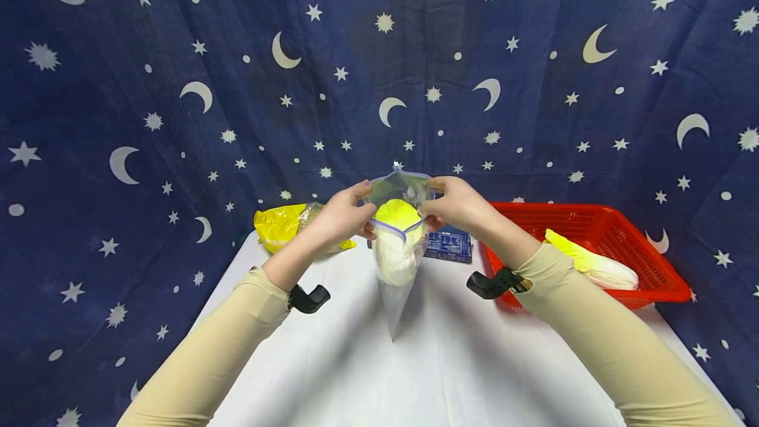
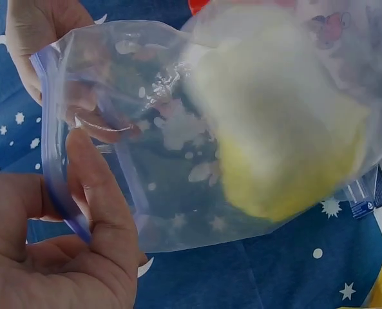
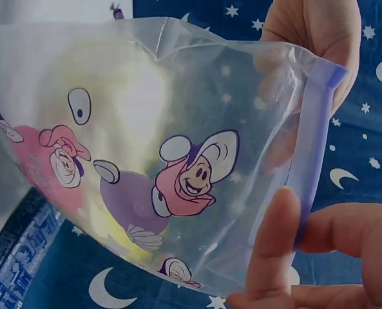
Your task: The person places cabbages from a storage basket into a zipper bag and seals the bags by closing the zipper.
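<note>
A clear zip bag [image 1: 396,269] with a purple zip edge and cartoon prints hangs mouth-up over the table, its lower corner pointing down. Inside it sits a pale napa cabbage [image 1: 398,216], its yellow leafy end toward the bag's mouth. My left hand [image 1: 351,211] pinches the left side of the bag's rim between thumb and fingers. On the opposite side my right hand [image 1: 455,204] pinches the rim too, and the mouth gapes between them. In the right wrist view the printed cartoon figures [image 3: 191,174] show on the bag's wall.
At the right stands a red plastic basket [image 1: 652,292] holding another napa cabbage [image 1: 593,267]. A blue box [image 1: 450,246] lies behind the bag. A yellow package [image 1: 279,226] is at the back left of the white table [image 1: 474,361]. A star-and-moon curtain [image 1: 356,51] hangs behind.
</note>
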Action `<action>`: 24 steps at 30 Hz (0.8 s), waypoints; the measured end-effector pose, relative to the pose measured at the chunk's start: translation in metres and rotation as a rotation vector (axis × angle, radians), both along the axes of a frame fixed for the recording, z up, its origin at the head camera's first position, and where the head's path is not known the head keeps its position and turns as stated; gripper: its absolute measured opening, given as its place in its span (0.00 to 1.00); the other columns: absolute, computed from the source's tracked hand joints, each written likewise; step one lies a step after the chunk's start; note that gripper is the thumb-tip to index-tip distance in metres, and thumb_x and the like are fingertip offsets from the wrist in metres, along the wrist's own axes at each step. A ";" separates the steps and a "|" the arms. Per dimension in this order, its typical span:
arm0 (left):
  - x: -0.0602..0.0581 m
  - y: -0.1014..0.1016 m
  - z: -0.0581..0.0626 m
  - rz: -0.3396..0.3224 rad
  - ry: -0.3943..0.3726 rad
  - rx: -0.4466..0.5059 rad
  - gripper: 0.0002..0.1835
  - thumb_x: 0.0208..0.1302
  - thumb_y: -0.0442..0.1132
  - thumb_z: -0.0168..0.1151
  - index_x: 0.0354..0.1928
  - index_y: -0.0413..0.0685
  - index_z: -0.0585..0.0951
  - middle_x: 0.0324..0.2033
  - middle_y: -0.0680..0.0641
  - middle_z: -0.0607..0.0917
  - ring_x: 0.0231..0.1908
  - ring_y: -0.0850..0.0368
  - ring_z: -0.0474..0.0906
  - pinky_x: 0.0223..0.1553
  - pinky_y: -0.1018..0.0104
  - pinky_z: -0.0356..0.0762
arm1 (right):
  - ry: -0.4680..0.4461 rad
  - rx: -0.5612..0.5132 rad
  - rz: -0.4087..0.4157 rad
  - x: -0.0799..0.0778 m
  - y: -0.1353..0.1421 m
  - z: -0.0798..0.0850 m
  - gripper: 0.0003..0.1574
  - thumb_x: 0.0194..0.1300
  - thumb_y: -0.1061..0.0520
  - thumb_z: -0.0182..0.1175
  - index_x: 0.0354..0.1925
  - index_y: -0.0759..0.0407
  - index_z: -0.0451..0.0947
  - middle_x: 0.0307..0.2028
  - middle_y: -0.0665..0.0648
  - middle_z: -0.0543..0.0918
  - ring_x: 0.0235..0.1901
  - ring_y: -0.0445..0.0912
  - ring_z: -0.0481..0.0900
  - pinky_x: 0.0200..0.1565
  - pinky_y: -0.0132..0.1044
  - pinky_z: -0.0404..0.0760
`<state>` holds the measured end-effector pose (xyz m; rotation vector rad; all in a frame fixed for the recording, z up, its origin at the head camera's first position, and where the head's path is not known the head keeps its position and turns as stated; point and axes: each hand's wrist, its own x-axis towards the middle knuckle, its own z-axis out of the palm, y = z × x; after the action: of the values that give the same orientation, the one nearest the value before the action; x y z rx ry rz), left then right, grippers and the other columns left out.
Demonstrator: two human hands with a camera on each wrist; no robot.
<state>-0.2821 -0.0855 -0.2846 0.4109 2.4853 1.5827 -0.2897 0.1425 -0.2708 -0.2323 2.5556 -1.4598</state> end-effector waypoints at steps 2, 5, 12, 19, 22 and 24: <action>0.000 -0.001 -0.001 0.009 0.006 0.006 0.36 0.70 0.30 0.49 0.80 0.40 0.56 0.78 0.44 0.59 0.27 0.56 0.80 0.38 0.61 0.89 | -0.001 -0.023 0.008 0.000 -0.001 -0.002 0.48 0.64 0.68 0.59 0.77 0.73 0.51 0.74 0.71 0.60 0.26 0.46 0.85 0.39 0.43 0.90; -0.001 -0.002 -0.001 0.019 0.015 0.007 0.35 0.70 0.30 0.49 0.79 0.39 0.57 0.79 0.47 0.57 0.27 0.56 0.79 0.38 0.62 0.89 | 0.001 -0.026 0.023 0.001 -0.003 -0.003 0.49 0.63 0.69 0.58 0.77 0.73 0.51 0.76 0.71 0.57 0.26 0.46 0.84 0.41 0.46 0.90; -0.003 -0.009 -0.001 0.028 0.045 -0.011 0.36 0.71 0.32 0.50 0.79 0.40 0.57 0.79 0.46 0.56 0.29 0.54 0.79 0.38 0.62 0.89 | -0.012 0.008 0.032 0.002 -0.005 -0.005 0.49 0.64 0.68 0.58 0.78 0.70 0.50 0.77 0.69 0.56 0.27 0.47 0.84 0.40 0.43 0.90; -0.003 -0.016 0.001 0.039 0.094 -0.081 0.35 0.71 0.35 0.51 0.78 0.37 0.59 0.80 0.49 0.53 0.24 0.53 0.79 0.37 0.63 0.89 | -0.020 0.051 0.068 0.000 -0.011 -0.018 0.50 0.63 0.68 0.58 0.79 0.70 0.50 0.71 0.72 0.65 0.26 0.47 0.84 0.41 0.43 0.89; -0.002 -0.018 0.001 0.033 0.116 -0.100 0.35 0.70 0.34 0.50 0.78 0.35 0.58 0.81 0.49 0.51 0.23 0.50 0.77 0.35 0.63 0.89 | -0.028 0.034 0.095 0.000 -0.017 -0.029 0.50 0.61 0.69 0.57 0.78 0.70 0.50 0.67 0.73 0.68 0.24 0.47 0.83 0.40 0.45 0.89; -0.001 -0.020 0.000 0.024 0.133 -0.129 0.36 0.68 0.33 0.50 0.78 0.34 0.57 0.81 0.48 0.50 0.23 0.48 0.78 0.34 0.63 0.88 | -0.042 0.017 0.109 0.000 -0.021 -0.037 0.50 0.61 0.69 0.56 0.78 0.70 0.50 0.65 0.73 0.70 0.24 0.47 0.83 0.38 0.45 0.90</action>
<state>-0.2830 -0.1051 -0.2848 0.4842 2.6825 1.4375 -0.2896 0.1217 -0.3078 -0.3299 2.4792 -1.3887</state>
